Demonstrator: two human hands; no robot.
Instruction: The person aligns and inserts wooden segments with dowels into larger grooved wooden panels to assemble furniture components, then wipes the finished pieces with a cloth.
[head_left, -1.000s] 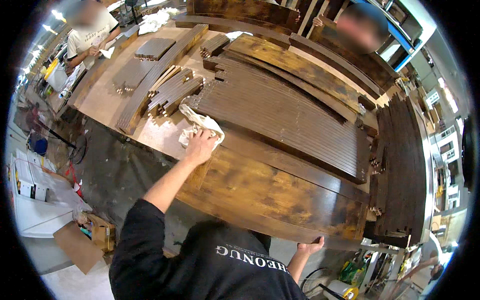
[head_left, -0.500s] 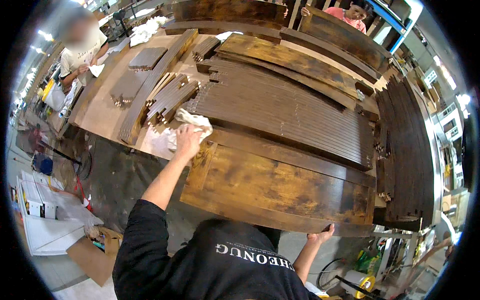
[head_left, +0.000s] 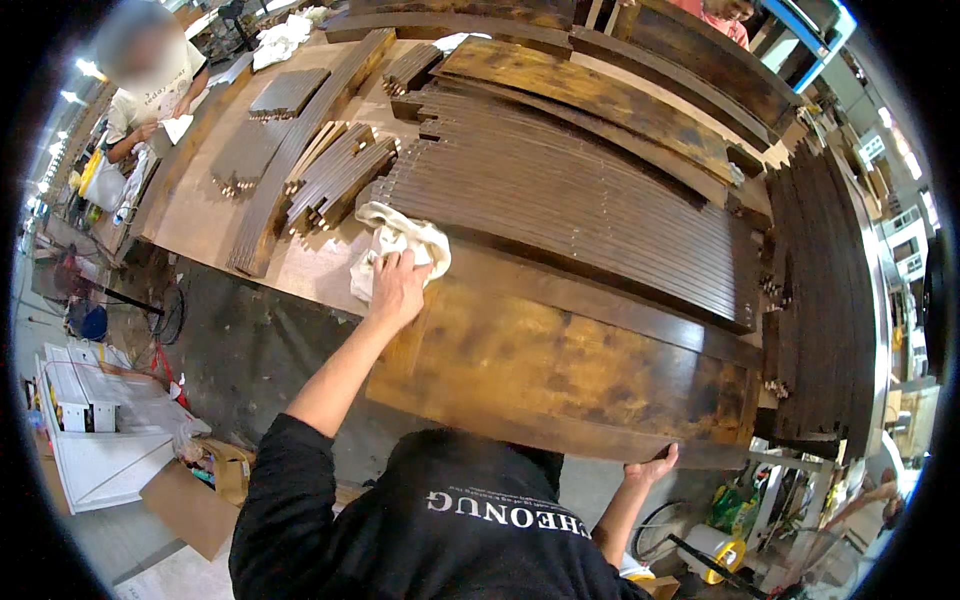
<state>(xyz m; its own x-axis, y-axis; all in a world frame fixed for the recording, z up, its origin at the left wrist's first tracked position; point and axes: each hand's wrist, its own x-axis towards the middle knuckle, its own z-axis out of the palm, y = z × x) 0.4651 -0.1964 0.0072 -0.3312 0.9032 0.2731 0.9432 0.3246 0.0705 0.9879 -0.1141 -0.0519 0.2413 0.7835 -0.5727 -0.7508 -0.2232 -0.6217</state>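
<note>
A brown-stained wooden panel with a raised frame lies in front of me at the near edge of the table. My left hand presses a crumpled white cloth onto the panel's far left corner, with its fingers on the fabric. Part of the cloth spreads beyond the panel's left end. At the near right edge, my right hand grips the panel from below, its thumb up by the rim and its other fingers partly hidden. Just beyond the panel lies a wide row of dark wooden slats.
More slats stack at the right, and short bundles lie at the left. Another stained panel rests on the far side. One person stands far left holding white material; another is behind an upright panel. An open carton sits lower left.
My left hand has slid the cloth to the right along the panel's left end. My right hand keeps its hold on the near edge. The whole view has shifted slightly.
</note>
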